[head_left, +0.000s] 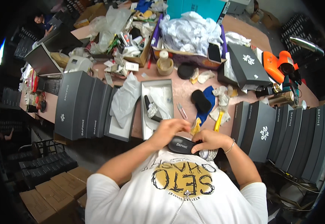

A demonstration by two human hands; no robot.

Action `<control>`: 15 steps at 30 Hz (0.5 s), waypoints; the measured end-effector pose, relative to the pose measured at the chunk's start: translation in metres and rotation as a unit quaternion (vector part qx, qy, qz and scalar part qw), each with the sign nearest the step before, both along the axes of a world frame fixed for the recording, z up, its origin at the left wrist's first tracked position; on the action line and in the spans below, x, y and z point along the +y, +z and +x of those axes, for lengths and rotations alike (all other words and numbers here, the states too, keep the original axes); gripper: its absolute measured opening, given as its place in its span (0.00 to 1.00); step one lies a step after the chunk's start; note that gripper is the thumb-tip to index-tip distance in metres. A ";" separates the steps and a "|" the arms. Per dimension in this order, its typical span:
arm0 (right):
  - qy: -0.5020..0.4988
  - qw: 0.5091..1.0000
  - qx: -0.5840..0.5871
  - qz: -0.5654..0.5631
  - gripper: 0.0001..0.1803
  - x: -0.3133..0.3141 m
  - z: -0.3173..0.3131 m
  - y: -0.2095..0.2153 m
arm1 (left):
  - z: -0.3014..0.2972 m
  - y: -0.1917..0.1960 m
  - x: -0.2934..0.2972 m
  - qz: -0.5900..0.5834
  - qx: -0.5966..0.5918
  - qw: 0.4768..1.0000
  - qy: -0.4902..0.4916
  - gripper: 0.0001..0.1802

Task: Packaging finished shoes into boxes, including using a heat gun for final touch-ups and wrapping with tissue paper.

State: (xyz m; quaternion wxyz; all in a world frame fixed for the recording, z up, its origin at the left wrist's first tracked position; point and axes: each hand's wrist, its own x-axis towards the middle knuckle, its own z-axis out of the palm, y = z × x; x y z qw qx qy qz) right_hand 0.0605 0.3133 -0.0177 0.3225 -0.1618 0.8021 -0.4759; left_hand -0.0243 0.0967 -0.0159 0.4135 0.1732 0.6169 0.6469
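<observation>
My right hand point(209, 141) grips a black sandal point(183, 145) with a sparkling silver strap, close against my shirt. Its insole faces up. My left hand point(171, 130) hovers just above the sandal's heel end, fingers bent and bunched, slightly blurred; whatever they may pinch is too small to make out. Beyond it, an open shoe box point(156, 84) holds the other sandal point(152, 108) and white tissue paper. Small snips point(182, 111) lie on the table right of the box. A yellow-handled tool point(218, 121) and a crumpled yellowish cloth point(196, 127) lie past my right hand.
Dark grey shoe boxes stand in rows at left point(82, 108) and right point(259, 127). Farther back are a purple-edged carton point(192, 58) of crumpled tissue, a phone point(214, 52), a jar point(164, 65), a blue cloth point(208, 100) and an orange device point(274, 67). Another person point(44, 24) is at far left.
</observation>
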 end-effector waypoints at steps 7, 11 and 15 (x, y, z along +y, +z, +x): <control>-0.126 0.992 0.000 0.027 0.22 0.003 -0.011 0.005 | 0.012 -0.023 -0.009 0.083 0.076 0.991 0.074 0.38; -0.202 0.978 0.060 -0.011 0.23 -0.024 -0.031 0.022 | -0.009 -0.037 0.005 0.086 0.154 0.953 0.246 0.24; -0.207 0.970 0.122 0.029 0.24 -0.063 -0.037 0.020 | -0.028 -0.027 0.003 0.149 -0.022 0.922 0.356 0.26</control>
